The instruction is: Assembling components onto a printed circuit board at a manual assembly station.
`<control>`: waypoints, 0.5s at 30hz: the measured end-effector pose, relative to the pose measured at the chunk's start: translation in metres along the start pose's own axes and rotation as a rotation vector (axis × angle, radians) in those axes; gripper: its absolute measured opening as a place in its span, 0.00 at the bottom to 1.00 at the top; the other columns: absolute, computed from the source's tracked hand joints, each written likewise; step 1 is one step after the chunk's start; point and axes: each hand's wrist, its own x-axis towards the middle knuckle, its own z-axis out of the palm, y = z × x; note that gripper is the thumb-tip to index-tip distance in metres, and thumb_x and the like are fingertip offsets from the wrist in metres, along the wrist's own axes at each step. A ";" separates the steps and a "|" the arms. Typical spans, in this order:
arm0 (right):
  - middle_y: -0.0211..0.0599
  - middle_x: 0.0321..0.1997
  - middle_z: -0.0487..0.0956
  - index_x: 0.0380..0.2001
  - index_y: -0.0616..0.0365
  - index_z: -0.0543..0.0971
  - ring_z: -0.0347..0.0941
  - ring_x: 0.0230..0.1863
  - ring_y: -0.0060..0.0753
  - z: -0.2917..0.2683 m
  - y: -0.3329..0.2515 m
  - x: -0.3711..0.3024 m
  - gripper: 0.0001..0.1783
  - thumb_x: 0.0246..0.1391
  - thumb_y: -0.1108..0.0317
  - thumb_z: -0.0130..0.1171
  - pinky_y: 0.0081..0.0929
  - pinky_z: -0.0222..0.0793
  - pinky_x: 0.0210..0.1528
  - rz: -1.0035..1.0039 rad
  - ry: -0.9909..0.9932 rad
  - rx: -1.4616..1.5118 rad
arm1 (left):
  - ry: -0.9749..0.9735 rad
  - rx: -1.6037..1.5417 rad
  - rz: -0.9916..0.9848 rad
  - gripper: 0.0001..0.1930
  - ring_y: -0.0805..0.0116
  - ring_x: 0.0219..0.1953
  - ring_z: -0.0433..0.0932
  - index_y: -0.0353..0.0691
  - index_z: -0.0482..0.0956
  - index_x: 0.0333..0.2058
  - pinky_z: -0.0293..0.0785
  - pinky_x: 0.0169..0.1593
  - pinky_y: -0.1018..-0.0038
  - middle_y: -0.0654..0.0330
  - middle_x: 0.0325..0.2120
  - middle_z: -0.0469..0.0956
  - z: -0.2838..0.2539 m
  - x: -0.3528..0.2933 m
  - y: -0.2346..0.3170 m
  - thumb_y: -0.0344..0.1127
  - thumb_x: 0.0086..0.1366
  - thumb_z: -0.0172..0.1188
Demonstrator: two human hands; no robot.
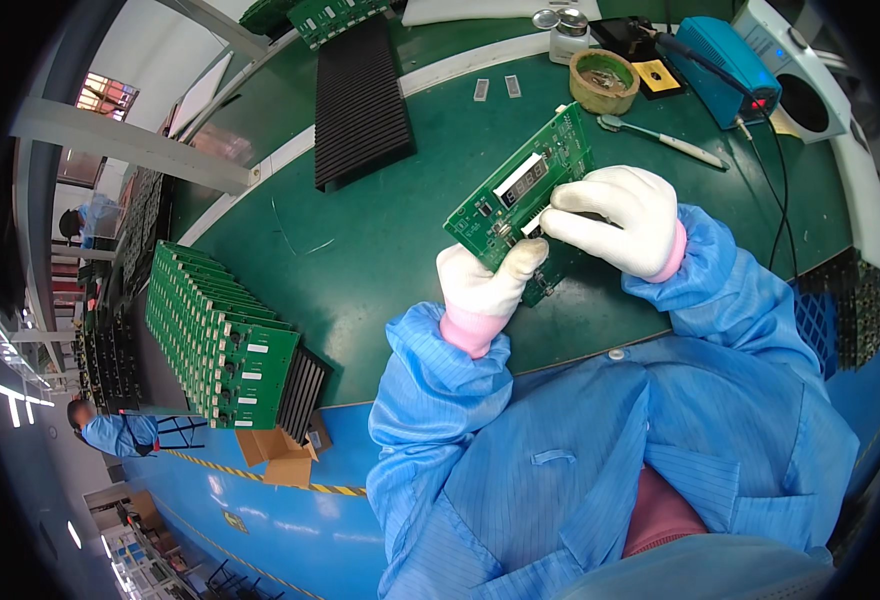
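My left hand (490,283), in a white glove, is closed on the lower left edge of a green circuit board (475,228), thumb on its face. The board is tilted above the bench and carries a digit display (524,184) with a white strip (516,176) beside it. My right hand (615,215), also gloved, bends over the board's right side. Its thumb and forefinger come together at the board's face next to a small white part; whatever is pinched there is too small to make out.
A black slotted rack (300,395) of upright green boards stands at left, another black rack (360,105) farther back. Two small grey pieces (497,89), a round tub (603,82), a white-handled brush (665,143), a dispenser bottle (568,45) and a blue soldering station (728,70) with cables lie at the back right.
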 end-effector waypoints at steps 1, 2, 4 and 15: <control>0.34 0.37 0.77 0.37 0.52 0.79 0.72 0.29 0.33 0.000 0.000 0.000 0.14 0.42 0.70 0.62 0.25 0.69 0.30 0.003 0.004 0.000 | 0.001 -0.002 0.001 0.17 0.74 0.25 0.75 0.31 0.82 0.35 0.72 0.31 0.78 0.60 0.25 0.82 0.000 0.000 0.000 0.39 0.53 0.71; 0.34 0.37 0.77 0.37 0.52 0.79 0.72 0.29 0.33 0.001 -0.001 0.000 0.14 0.42 0.70 0.62 0.25 0.69 0.30 0.007 0.008 0.000 | 0.003 -0.003 0.003 0.17 0.74 0.25 0.75 0.31 0.82 0.35 0.72 0.31 0.78 0.60 0.26 0.82 0.000 0.000 -0.001 0.39 0.53 0.71; 0.34 0.38 0.77 0.36 0.52 0.79 0.72 0.30 0.33 0.002 -0.001 0.000 0.14 0.42 0.70 0.62 0.25 0.69 0.30 0.014 0.016 0.000 | 0.005 -0.005 0.005 0.17 0.74 0.25 0.75 0.31 0.82 0.35 0.72 0.31 0.79 0.59 0.26 0.82 0.000 -0.001 -0.001 0.39 0.53 0.71; 0.28 0.33 0.77 0.32 0.49 0.79 0.68 0.24 0.25 0.002 -0.002 0.007 0.12 0.38 0.70 0.61 0.19 0.64 0.23 0.021 0.063 -0.054 | 0.009 -0.028 0.009 0.16 0.73 0.26 0.76 0.31 0.82 0.36 0.73 0.32 0.79 0.59 0.27 0.82 0.001 -0.001 -0.002 0.37 0.54 0.70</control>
